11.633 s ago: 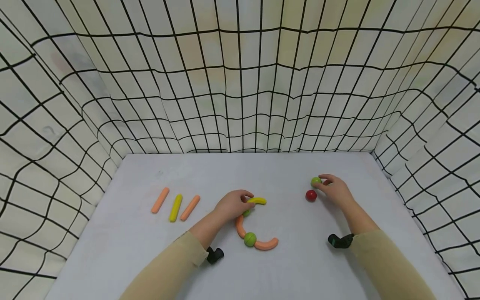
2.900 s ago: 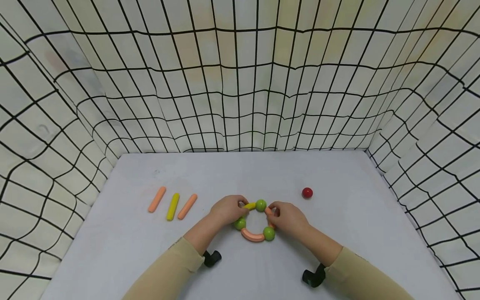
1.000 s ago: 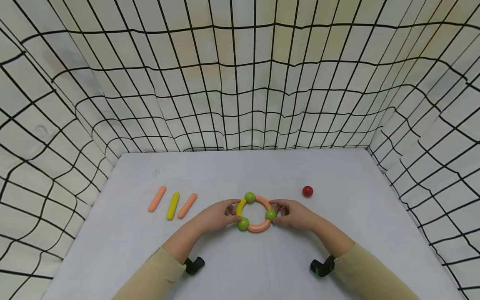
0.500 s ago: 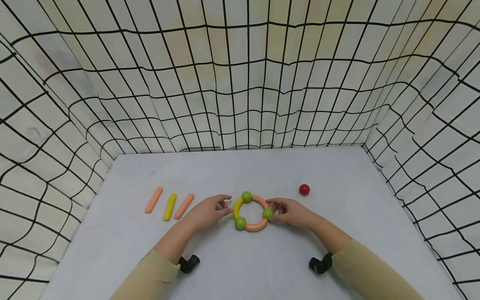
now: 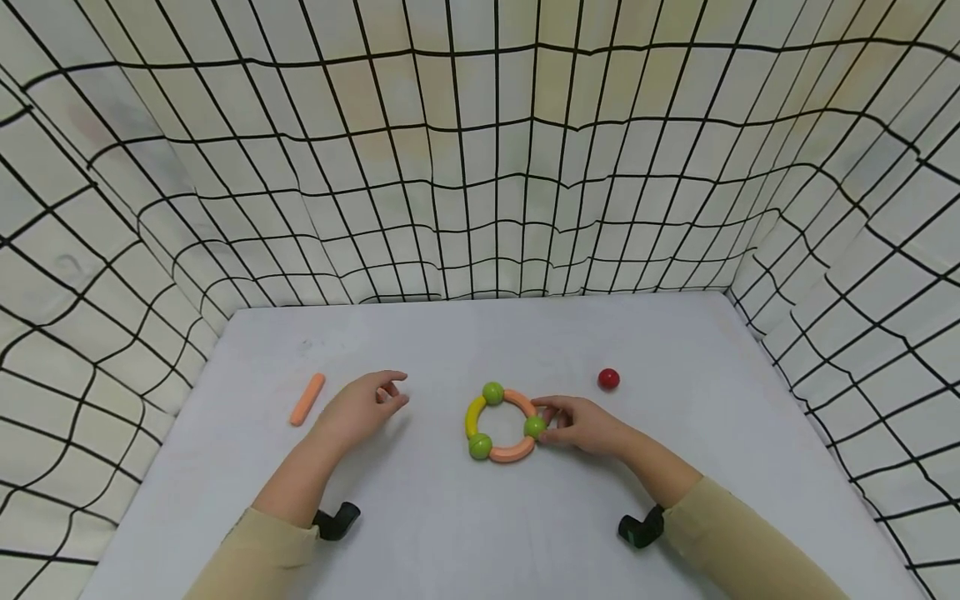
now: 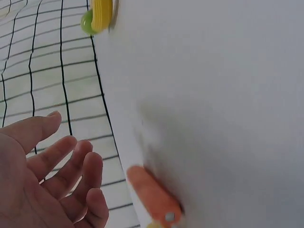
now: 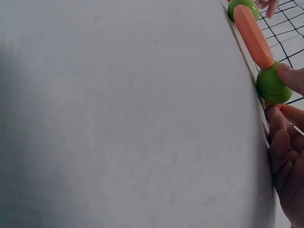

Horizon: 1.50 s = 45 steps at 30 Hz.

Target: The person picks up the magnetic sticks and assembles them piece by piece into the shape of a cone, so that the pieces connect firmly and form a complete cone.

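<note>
A ring of magnetic building pieces lies at the middle of the table: green balls (image 5: 480,447), a yellow curved rod (image 5: 475,417) and two orange curved rods (image 5: 512,452). At its right side my right hand (image 5: 588,427) pinches a green ball (image 7: 274,85), thumb on the ball and index finger beside the upper orange rod. My left hand (image 5: 355,414) is over to the left, fingers loosely bent and holding nothing. It covers two straight sticks in the head view; below it in the left wrist view shows an orange stick (image 6: 154,195) with a silver end.
Another straight orange stick (image 5: 307,400) lies left of my left hand. A red ball (image 5: 608,379) sits at the back right. Black netting (image 5: 480,158) over pale walls encloses the white table (image 5: 465,533) at the back and sides.
Earlier pieces were joined into the closed ring, with the green ball from the right added. In the last second my left hand let go and moved left over the sticks; my right hand stayed.
</note>
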Tool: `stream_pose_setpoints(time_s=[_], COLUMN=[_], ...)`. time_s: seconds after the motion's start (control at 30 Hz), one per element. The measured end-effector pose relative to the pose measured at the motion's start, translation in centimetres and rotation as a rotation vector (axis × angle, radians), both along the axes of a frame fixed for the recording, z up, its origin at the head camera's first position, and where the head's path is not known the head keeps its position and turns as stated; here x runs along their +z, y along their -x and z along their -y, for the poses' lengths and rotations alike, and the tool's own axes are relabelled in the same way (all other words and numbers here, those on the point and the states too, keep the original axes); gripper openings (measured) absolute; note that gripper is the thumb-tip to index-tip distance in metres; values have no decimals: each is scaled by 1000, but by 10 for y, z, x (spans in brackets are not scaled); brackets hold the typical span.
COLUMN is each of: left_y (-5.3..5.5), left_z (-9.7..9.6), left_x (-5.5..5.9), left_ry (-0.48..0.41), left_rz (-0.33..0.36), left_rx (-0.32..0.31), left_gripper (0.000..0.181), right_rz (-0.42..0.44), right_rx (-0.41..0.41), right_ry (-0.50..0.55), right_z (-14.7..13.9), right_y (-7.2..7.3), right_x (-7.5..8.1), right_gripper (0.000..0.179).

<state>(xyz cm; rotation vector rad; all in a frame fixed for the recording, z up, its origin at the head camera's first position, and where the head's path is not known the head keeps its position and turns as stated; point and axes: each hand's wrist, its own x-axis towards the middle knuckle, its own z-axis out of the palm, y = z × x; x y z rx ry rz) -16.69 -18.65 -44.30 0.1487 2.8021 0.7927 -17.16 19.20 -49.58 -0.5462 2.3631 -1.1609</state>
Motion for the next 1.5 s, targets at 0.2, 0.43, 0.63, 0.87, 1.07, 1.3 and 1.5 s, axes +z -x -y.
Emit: stream_pose_setpoints(time_s=[0.2,0.43,0.63,0.87,1.07,1.3,1.5], left_y=[-4,-5,1,7,6,6,6], left_z=[26,34,24,13,14,15,15], left_x=[8,9,5,0,-3,-5,-5], left_ry=[4,72,129,197,219,201,186], left_rz=[6,37,65,100,98,106,107], left_rx=[64,73,61,72,81,97,95], left_gripper=[47,43,45,48,46,44,42], right_rz=[-5,-9,-5,18,10,8,9], right_rx=[6,7,-8,-20,-13,-15,-12], right_ry=[5,1,11,8,3,0,0], right_z=[-1,-2,-3,-2,-1,-1,0], right_y=[0,2,1,-2,-1,0,1], right_x=[0,-2,-5,-3,0,-1,-2], right_gripper=[56,56,56,56,55,55,55])
